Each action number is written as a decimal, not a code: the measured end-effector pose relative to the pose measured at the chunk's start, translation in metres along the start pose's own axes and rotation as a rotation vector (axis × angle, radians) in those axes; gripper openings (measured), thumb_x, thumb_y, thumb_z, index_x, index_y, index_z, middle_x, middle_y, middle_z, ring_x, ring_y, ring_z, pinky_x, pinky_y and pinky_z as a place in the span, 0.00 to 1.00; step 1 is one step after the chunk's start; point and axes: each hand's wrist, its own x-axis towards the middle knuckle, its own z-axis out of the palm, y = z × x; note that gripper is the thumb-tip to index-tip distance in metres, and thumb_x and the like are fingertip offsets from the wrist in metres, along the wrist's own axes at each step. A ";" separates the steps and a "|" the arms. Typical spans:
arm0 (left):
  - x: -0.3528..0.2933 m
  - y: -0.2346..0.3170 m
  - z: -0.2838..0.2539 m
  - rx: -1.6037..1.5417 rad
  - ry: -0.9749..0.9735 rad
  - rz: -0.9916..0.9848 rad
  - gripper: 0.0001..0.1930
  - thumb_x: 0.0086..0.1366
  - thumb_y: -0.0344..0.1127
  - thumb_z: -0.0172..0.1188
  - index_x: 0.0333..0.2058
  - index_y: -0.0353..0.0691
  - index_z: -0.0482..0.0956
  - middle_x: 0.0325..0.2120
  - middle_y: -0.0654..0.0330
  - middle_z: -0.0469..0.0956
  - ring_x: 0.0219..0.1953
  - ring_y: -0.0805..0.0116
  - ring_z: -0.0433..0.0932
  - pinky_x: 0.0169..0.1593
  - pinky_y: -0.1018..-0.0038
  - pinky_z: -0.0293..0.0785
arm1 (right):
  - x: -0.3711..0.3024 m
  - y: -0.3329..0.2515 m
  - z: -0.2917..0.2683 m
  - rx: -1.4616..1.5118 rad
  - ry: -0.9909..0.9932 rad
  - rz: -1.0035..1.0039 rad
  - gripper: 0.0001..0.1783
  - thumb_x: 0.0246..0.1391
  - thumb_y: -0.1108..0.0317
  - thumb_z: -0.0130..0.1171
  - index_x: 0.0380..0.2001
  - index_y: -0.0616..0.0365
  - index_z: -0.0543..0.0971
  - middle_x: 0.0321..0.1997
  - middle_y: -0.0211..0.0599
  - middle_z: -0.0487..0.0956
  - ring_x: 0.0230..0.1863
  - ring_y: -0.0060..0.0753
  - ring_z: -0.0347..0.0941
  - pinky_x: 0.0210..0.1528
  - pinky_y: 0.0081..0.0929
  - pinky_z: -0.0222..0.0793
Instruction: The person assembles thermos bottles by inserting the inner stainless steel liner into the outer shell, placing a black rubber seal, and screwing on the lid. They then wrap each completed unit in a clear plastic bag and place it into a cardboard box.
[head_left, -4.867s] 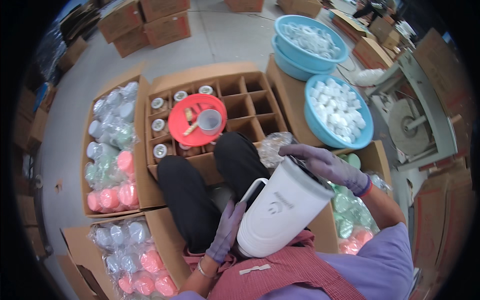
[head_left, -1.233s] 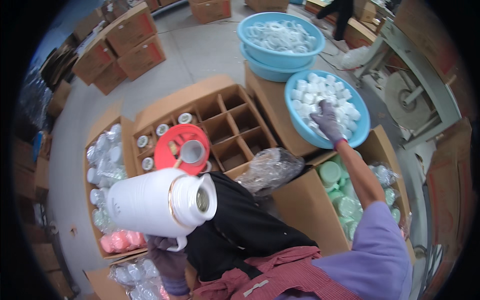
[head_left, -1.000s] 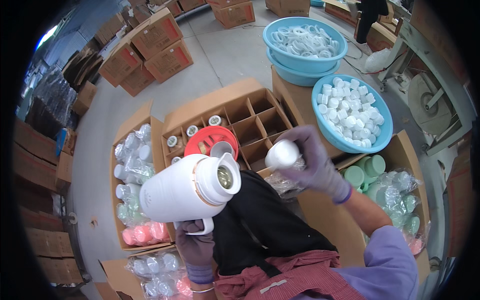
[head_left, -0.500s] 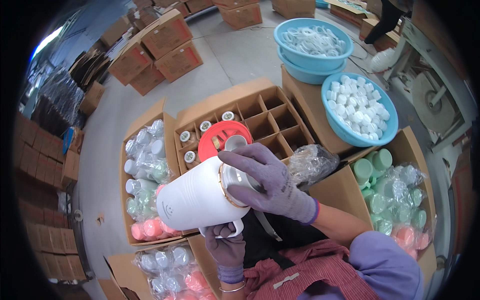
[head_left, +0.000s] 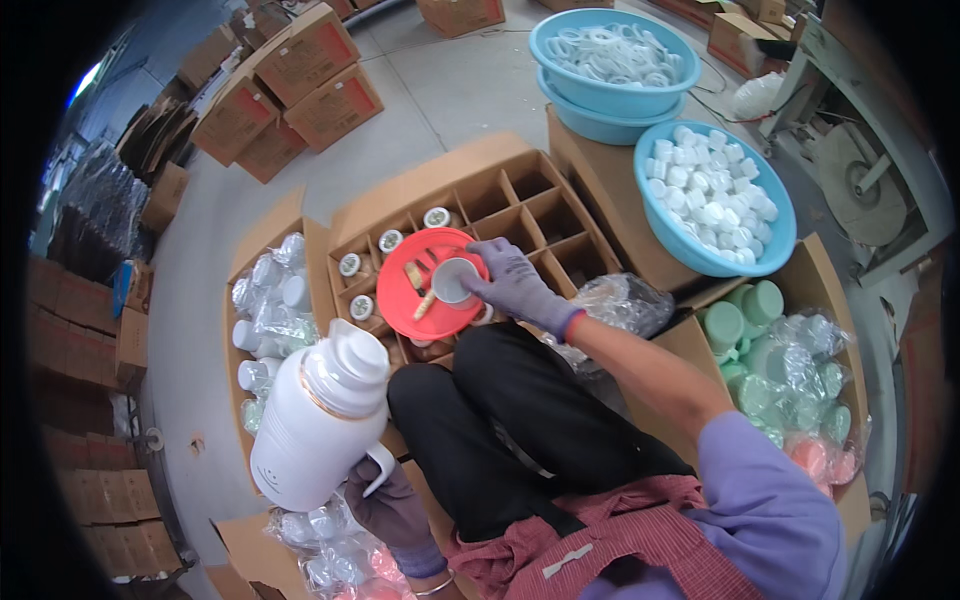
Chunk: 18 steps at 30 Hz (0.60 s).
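A white vacuum jug [head_left: 310, 415] with a gold ring at its neck and a white spouted top is tilted, its top toward the upper right. My left hand [head_left: 388, 505], in a grey-purple glove, is closed on it by the handle side; some of its fingers are hidden. My gloved right hand [head_left: 520, 285] pinches the rim of a small whitish cup [head_left: 455, 281]. This cup is over a round red tray [head_left: 398, 265], on which a few small tan and dark pieces lie. The tray rests on the divided carton [head_left: 490, 202].
Bottles with round white tops stand in several carton cells. Blue basins hold white caps [head_left: 705, 200] and pale rings [head_left: 615, 55]. Open boxes of plastic-wrapped parts [head_left: 270, 300] flank me; clear plastic [head_left: 620, 310] lies near my right forearm. Stacked cartons [head_left: 305, 55] stand beyond.
My right hand has left the jug's neck and moved up to the cup on the tray. My left hand has lowered the jug to the left, and its spouted top now shows.
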 end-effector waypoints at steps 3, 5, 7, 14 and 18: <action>0.029 -0.001 -0.004 -0.038 0.054 0.010 0.16 0.73 0.31 0.47 0.55 0.28 0.71 0.54 0.48 0.77 0.58 0.56 0.75 0.67 0.53 0.68 | 0.031 0.030 0.044 -0.425 -0.202 -0.052 0.48 0.45 0.44 0.69 0.66 0.53 0.63 0.58 0.49 0.71 0.60 0.52 0.69 0.65 0.57 0.56; 0.041 0.000 -0.010 0.030 0.041 0.006 0.17 0.73 0.31 0.46 0.55 0.27 0.70 0.53 0.48 0.77 0.58 0.56 0.76 0.68 0.51 0.67 | 0.040 0.038 0.063 -0.578 -0.383 0.059 0.51 0.42 0.42 0.68 0.66 0.52 0.62 0.61 0.49 0.68 0.62 0.54 0.67 0.67 0.65 0.49; 0.044 0.000 -0.010 0.058 0.123 0.025 0.16 0.72 0.29 0.47 0.54 0.26 0.70 0.52 0.47 0.78 0.56 0.54 0.78 0.67 0.50 0.68 | 0.039 0.014 0.063 -0.538 -0.274 -0.095 0.52 0.42 0.43 0.69 0.67 0.53 0.61 0.62 0.48 0.68 0.63 0.52 0.66 0.67 0.67 0.45; 0.060 -0.024 0.018 0.270 0.229 -0.037 0.03 0.69 0.29 0.51 0.38 0.38 0.71 0.32 0.62 0.69 0.35 0.66 0.70 0.56 0.62 0.76 | 0.001 -0.099 -0.050 -0.022 0.031 -0.875 0.47 0.46 0.54 0.70 0.66 0.57 0.64 0.62 0.50 0.68 0.64 0.52 0.65 0.69 0.48 0.56; 0.050 -0.051 0.040 0.309 0.244 -0.072 0.10 0.69 0.32 0.52 0.45 0.37 0.76 0.34 0.62 0.77 0.39 0.66 0.79 0.56 0.59 0.79 | -0.012 -0.097 -0.059 0.441 0.046 -0.704 0.39 0.51 0.57 0.66 0.65 0.58 0.65 0.62 0.48 0.67 0.64 0.49 0.65 0.67 0.41 0.61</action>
